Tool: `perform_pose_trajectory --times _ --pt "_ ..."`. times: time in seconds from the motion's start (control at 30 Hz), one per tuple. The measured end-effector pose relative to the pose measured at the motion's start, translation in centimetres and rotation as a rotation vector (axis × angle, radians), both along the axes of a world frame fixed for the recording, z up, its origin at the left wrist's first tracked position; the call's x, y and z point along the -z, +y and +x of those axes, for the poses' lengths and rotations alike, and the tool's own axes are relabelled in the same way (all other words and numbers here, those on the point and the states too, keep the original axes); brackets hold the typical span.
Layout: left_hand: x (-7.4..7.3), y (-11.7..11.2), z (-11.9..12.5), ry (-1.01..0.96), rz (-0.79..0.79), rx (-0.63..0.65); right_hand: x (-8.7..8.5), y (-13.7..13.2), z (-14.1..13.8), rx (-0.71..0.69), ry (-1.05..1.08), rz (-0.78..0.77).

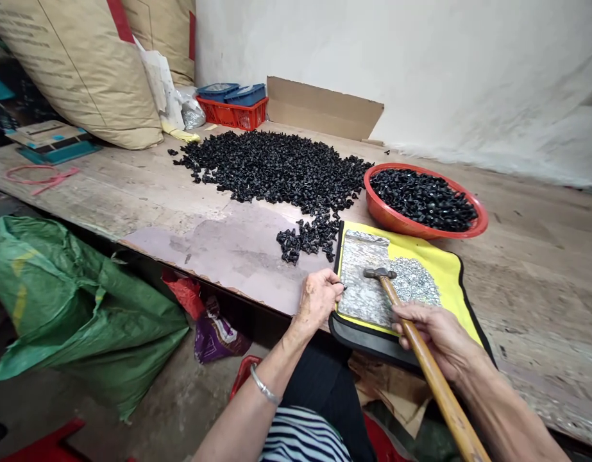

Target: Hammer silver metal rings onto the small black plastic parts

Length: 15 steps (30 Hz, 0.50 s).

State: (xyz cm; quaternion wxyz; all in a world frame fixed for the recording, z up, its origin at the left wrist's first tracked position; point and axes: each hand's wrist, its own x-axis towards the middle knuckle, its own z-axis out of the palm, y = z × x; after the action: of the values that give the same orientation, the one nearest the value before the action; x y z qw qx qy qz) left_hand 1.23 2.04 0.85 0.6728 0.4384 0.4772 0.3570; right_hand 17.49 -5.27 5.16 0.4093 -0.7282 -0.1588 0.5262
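Note:
My right hand (433, 337) is wrapped round the wooden handle of a hammer (404, 305), whose metal head is over a worn grey metal plate (365, 279). The plate lies on a yellow mat (447, 269) with black edging. A heap of tiny silvery pieces (414, 281) sits beside the plate, right of the hammer head. At the plate's left edge, my left hand (319, 296) pinches a small black part between thumb and fingertips. Loose black parts (310, 237) lie just beyond that hand.
A big pile of black parts (276, 167) covers the table's middle. An orange-red bowl (481, 224) full of them stands behind the mat. At the back are a red basket (233, 115), a cardboard strip (324, 106) and large sacks (84, 70). A green sack (84, 308) sits below left.

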Motion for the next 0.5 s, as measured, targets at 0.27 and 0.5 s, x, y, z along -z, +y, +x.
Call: perform_pose_trajectory --times 0.27,0.5 --pt "-0.1 -0.5 -0.4 0.066 0.011 0.038 -0.6 -2.8 -1.4 0.033 0.162 -0.023" --pt "-0.5 -0.7 0.0 0.06 -0.067 -0.036 2.5 -4.6 -3.2 -0.408 -0.991 0.322"
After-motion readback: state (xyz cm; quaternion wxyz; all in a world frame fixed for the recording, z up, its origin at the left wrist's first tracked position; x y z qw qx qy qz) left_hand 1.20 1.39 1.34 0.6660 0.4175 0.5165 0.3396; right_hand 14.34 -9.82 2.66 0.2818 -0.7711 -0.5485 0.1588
